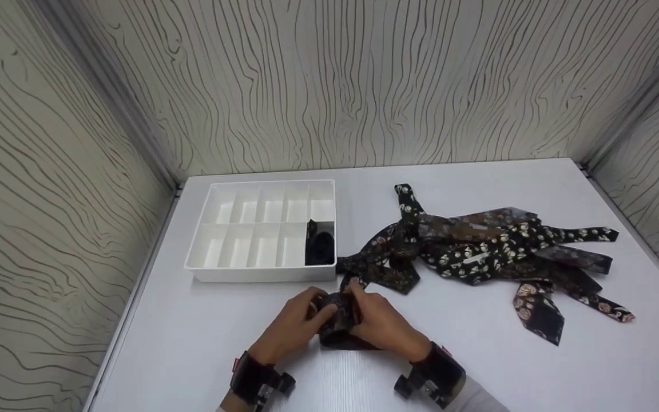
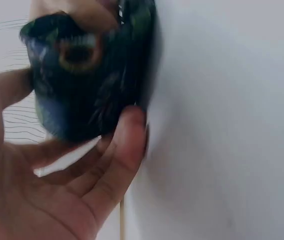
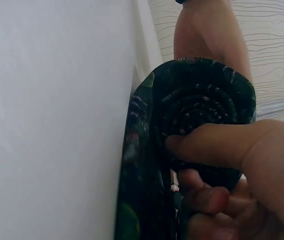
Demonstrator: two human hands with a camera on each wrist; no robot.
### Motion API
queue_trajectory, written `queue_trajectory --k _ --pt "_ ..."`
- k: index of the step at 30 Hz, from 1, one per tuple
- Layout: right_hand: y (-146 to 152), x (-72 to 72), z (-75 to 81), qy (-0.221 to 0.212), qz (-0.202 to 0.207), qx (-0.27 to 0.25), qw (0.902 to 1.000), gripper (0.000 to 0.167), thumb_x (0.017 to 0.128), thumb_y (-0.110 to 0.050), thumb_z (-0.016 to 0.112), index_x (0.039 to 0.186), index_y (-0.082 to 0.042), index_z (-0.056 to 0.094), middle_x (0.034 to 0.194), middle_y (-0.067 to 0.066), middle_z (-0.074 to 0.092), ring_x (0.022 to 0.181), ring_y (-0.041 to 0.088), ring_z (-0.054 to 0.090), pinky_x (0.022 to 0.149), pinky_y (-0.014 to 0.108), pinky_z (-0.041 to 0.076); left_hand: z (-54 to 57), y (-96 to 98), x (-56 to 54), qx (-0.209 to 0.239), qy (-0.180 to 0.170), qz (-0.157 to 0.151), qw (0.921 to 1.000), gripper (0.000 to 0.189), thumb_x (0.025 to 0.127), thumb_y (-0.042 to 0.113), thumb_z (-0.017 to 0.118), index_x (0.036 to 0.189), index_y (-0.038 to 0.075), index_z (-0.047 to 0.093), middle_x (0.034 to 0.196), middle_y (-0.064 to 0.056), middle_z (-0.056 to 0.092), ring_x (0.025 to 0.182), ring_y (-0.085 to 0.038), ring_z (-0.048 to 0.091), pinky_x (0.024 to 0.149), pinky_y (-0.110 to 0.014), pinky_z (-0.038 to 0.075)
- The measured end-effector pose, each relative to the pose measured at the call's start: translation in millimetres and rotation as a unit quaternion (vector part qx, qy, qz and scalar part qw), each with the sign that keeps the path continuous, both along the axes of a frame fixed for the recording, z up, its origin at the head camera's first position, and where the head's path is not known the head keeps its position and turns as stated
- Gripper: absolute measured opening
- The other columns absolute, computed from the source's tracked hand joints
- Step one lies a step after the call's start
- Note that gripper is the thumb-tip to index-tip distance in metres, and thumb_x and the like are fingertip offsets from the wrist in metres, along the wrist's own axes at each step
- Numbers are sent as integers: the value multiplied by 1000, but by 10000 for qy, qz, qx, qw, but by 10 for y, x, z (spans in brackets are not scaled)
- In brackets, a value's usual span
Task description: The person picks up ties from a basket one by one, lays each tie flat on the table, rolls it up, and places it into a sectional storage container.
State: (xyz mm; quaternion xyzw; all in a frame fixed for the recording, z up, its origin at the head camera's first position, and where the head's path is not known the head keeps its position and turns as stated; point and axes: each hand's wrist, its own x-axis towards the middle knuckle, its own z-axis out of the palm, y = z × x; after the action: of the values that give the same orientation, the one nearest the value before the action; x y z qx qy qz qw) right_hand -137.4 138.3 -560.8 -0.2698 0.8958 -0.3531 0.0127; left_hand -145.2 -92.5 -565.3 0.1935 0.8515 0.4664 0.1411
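Note:
A dark floral necktie (image 1: 339,305) is wound into a thick coil just in front of the box. My left hand (image 1: 292,327) grips one side of it, with the thumb and fingers around the roll in the left wrist view. On the opposite side my right hand (image 1: 385,325) holds the coil. In the right wrist view, its thumb presses on the spiral end of the rolled necktie (image 3: 202,80), with the other fingers curled beneath. A flat unrolled length of the necktie lies along the table under the roll.
A white divided box (image 1: 261,275) stands at the back left. Its front right compartment holds a dark rolled necktie (image 1: 322,250). Several floral neckties (image 1: 472,252) lie overlapping on the right of the white table (image 1: 203,343). Patterned panels (image 1: 364,86) enclose the back and sides.

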Motion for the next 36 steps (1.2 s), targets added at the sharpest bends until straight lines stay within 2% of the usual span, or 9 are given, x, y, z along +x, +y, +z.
queue_trajectory --k 3,6,10,17,21,25,31,32,36 --pt "-9 -3 10 89 53 -207 9997 59 74 9 77 122 -12 48 101 12 76 92 24 74 78 35 60 4 41 1 291 -232 44 9993 47 108 51 57 137 14 58 98 -2 69 82 -12 60 74 -28 50" --pt "-20 0 25 113 86 -296 9995 58 77 10 76 123 -12 48 106 13 76 99 27 75 85 39 62 11 80 2 471 -344 130 9982 54 107 52 58 145 14 55 110 -9 71 95 -17 63 85 -36 52" --pt "-17 -1 46 270 -44 -172 9995 62 74 12 75 124 -14 50 107 13 76 98 29 75 85 43 63 15 104 5 869 -539 345 9942 59 105 49 62 150 12 53 132 -13 66 118 -24 61 105 -46 48" --pt "-10 -3 80 387 -225 53 9990 67 71 9 78 127 -19 54 111 12 75 98 31 75 83 46 63 25 72 -4 1526 -866 571 9828 61 101 40 70 153 12 52 144 -12 62 134 -28 57 118 -53 39" --pt "-30 10 47 928 -349 62 9951 67 71 11 78 128 -19 60 112 11 75 100 29 74 86 48 63 26 76 -14 1759 -925 530 9786 61 98 35 74 150 11 54 146 -12 61 136 -29 55 120 -55 35" --pt "-43 18 22 1374 -408 13 9897 67 72 13 76 130 -18 65 116 10 74 105 26 73 90 46 63 13 95 -24 1918 -757 489 9773 58 95 27 77 146 9 56 142 -12 63 134 -27 57 119 -49 37" --pt "-7 15 61 1167 -125 30 9931 85 78 9 76 155 -17 52 137 8 67 117 25 67 97 45 61 -6 65 -57 1832 -197 754 9800 56 90 16 82 141 12 58 137 -5 67 132 -23 60 116 -40 42" --pt "0 3 67 1216 -200 17 9924 89 77 9 75 158 -17 49 136 8 65 117 25 65 94 44 61 -8 59 -60 1772 -98 807 9808 57 89 15 82 140 13 59 137 -4 68 132 -23 60 116 -40 43" --pt "30 -87 55 1569 -732 22 9849 90 76 5 76 159 -17 49 145 13 55 131 32 54 110 56 50 -14 57 -54 1545 178 787 9847 58 86 14 83 139 18 59 137 -2 68 130 -23 61 114 -43 43"
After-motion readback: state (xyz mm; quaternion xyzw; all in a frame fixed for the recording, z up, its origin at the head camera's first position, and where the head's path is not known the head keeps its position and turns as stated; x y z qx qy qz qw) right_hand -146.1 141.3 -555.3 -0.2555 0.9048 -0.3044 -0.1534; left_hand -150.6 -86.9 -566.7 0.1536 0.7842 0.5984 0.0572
